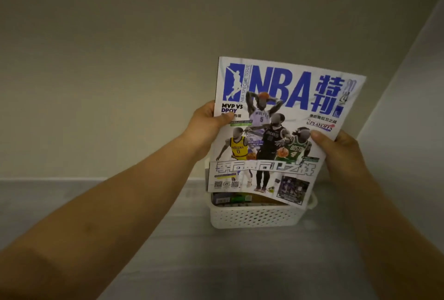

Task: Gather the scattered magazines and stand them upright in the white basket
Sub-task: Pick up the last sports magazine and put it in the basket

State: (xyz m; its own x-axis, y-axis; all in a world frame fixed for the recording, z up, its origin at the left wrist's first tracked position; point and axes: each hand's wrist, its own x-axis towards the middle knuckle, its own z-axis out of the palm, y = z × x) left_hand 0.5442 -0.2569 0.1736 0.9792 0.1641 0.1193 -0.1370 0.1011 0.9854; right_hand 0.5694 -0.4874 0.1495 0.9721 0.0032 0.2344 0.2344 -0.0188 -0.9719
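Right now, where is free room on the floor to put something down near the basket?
The grey floor left of the white basket is bare up to the wall. The basket itself is crowded, and the magazine, held by both hands, covers its top.

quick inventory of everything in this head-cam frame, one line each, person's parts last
NBA magazine: 1, white cover with blue title and player photos, held upright, tilted slightly, above and in front of the basket, hiding its back part.
white basket: 1, white perforated plastic, on the floor by the wall, centre right.
items in basket: count unclear, dark and greenish edges showing under the magazine's lower edge; probably magazines, too hidden to tell.
floor: grey, wood-grain look.
wall: beige, plain, meets a second wall at right.
left hand: 1, gripping the magazine's left edge, thumb on the cover.
right hand: 1, gripping the magazine's right edge, thumb on the cover.
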